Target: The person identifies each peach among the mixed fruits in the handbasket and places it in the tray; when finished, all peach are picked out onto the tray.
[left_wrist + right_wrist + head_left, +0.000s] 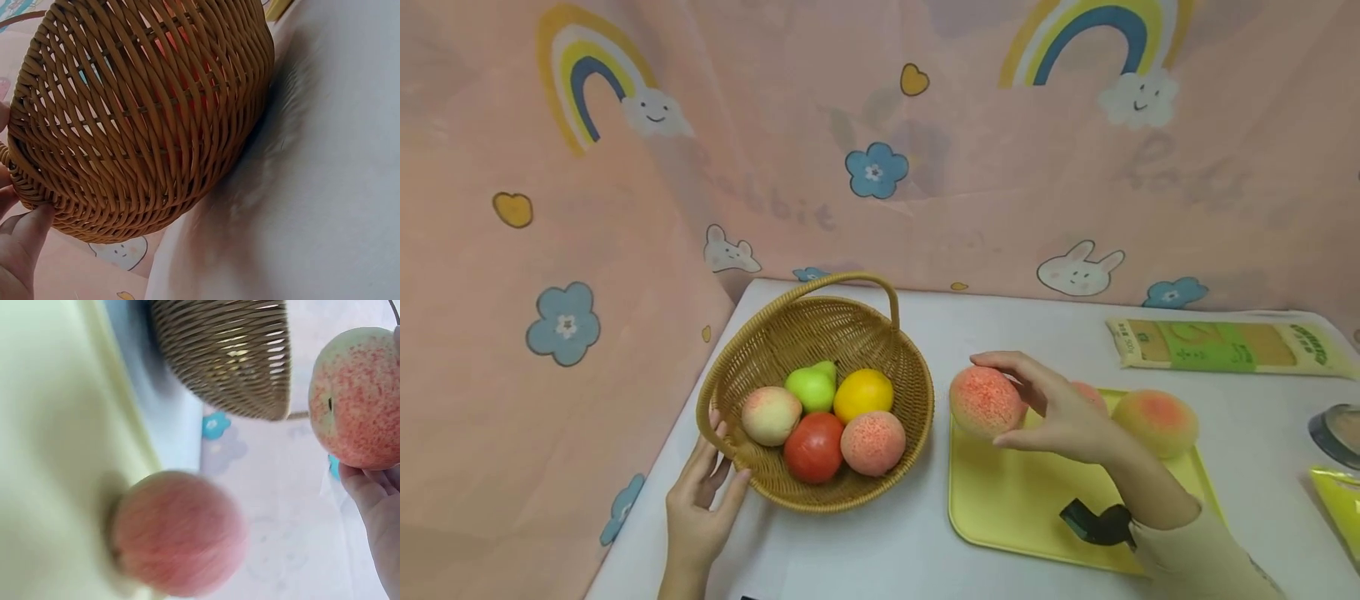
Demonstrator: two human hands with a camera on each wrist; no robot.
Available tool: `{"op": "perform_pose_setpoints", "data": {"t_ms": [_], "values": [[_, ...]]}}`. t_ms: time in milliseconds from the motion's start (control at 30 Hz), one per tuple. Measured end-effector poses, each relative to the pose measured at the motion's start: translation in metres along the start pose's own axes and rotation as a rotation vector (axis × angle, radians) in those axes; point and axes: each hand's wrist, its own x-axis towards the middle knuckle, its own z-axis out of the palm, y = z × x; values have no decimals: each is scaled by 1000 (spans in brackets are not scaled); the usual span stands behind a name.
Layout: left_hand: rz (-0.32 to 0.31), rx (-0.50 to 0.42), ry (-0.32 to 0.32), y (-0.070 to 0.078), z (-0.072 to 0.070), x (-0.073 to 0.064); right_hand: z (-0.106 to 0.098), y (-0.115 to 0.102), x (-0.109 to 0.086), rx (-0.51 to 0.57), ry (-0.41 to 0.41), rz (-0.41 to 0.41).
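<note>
A wicker basket (917, 375) with an arched handle stands on the white table. In it lie a green pear (811, 387), a yellow fruit (864, 396), a red fruit (815, 447), a pale peach (771, 416) and a pinker peach (873, 443). My left hand (700, 508) holds the basket's left rim near the handle's foot, its thumb (34, 228) against the weave. Over the left part of the yellow tray (1022, 500), my right hand (1060, 412) grips a speckled peach (985, 402), also large in the right wrist view.
On the tray are a large peach (1157, 422) and another pink one (1090, 396), partly hidden behind the right hand. A green-labelled noodle pack (1225, 346) lies at the back right. A round dark-rimmed container (1337, 433) and a yellow packet (1337, 504) sit at the right edge.
</note>
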Motion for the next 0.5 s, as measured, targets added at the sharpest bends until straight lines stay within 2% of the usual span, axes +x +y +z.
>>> {"op": "perform_pose_setpoints", "data": {"t_ms": [167, 267, 500], "values": [[-14, 5, -2, 1, 0, 1, 1, 15, -30, -16, 28, 43], [-15, 5, 3, 1, -1, 1, 5, 25, -44, -10, 34, 109], [-10, 2, 3, -1, -1, 2, 18, 41, -59, 12, 29, 226]]}}
